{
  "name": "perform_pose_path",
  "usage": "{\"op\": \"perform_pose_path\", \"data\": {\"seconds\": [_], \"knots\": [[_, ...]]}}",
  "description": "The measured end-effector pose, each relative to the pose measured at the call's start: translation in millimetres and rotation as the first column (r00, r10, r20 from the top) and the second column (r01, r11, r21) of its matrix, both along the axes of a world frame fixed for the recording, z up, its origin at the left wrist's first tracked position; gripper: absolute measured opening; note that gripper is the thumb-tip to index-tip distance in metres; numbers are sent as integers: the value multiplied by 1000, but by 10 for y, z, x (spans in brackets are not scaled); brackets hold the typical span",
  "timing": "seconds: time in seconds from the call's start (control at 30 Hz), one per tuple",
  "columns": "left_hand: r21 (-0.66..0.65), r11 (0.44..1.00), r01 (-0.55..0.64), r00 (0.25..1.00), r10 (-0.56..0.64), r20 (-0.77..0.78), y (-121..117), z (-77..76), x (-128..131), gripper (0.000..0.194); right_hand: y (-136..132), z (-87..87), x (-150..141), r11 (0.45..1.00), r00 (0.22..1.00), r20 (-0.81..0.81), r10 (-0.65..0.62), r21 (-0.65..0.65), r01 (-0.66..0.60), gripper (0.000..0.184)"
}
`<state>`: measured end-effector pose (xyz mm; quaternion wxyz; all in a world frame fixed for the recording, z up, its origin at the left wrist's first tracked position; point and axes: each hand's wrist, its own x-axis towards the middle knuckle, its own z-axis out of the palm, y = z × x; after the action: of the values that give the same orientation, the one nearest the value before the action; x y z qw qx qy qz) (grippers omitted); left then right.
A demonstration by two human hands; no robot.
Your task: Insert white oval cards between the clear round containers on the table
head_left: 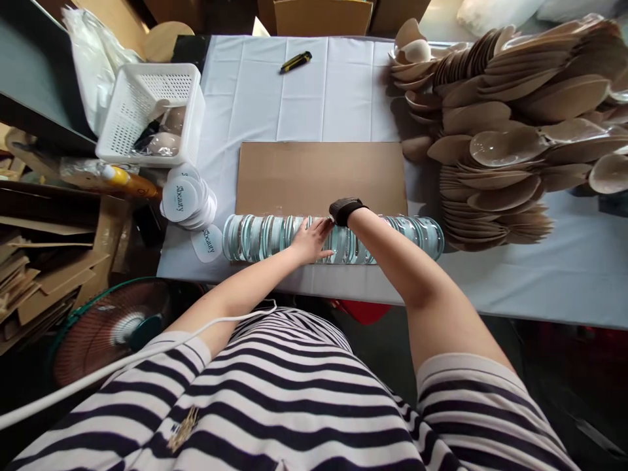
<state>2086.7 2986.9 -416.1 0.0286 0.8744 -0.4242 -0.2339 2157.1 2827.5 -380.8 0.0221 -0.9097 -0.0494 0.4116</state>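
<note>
A long row of round, clear packages with pale blue rims (255, 237) lies sideways along the front of the table, on the near edge of a flat cardboard sheet (318, 173). My left hand (311, 241) rests on the middle of this row, bare, with its fingers stretched and the thumb apart. Just right of it, my right hand (347, 210) is in a dark glove, curled at the row's far side beside the left fingertips. What its fingers pinch, if anything, is hidden.
Stacked brown, cup-shaped pads (490, 137) fill the table's right side. A yellow-black box cutter (296, 62) lies at the back. At left are a white basket (196, 104), round printed cards (184, 196) and a fan (108, 327). A white cable (161, 350) crosses my left arm.
</note>
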Motion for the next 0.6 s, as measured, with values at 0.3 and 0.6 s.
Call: {"op": "perform_pose_path", "data": {"seconds": [0.3,0.6], "knots": [[-6,1000,-16,1000,16,-23,-2,7,3,83,185,-53,-1704,958,944,158,-288,39,286,43],[-29,1000,-5,1000,4,-29,-32,82,-46,82,23,-202,-1933,864,823,272,-499,88,495,49]]}}
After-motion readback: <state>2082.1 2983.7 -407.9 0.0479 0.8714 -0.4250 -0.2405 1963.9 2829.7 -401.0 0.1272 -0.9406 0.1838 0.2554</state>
